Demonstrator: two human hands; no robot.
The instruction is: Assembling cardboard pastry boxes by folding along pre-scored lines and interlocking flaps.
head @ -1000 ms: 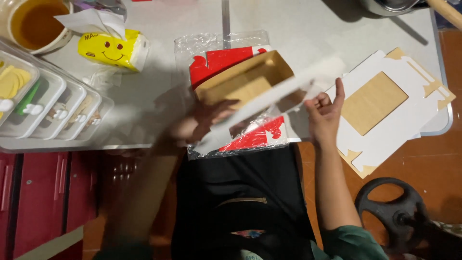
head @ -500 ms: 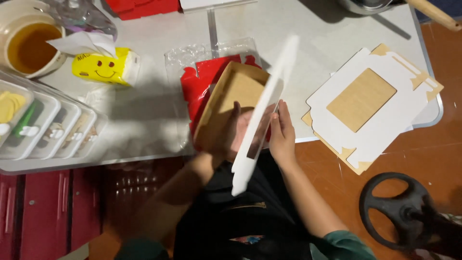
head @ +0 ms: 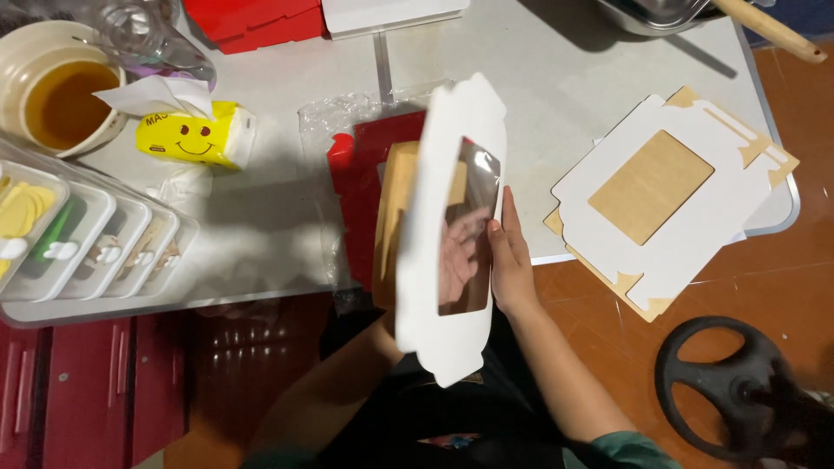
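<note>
From my remote seat I see a round cream bowl of amber liquid (head: 54,97) at the far left of the grey tabletop (head: 556,95), with a yellow smiley-face tissue pack (head: 193,135) just beside it. Nearer the table's edge sits a row of clear plastic lidded trays (head: 82,239). To the right, a stack of flat white die-cut box blanks with brown window panels (head: 660,195) overhangs the table's corner. On the orange floor below lies a black steering wheel (head: 738,391).

yellow tissue pack (head: 193,136) left, white windowed box (head: 452,230) centre
</note>
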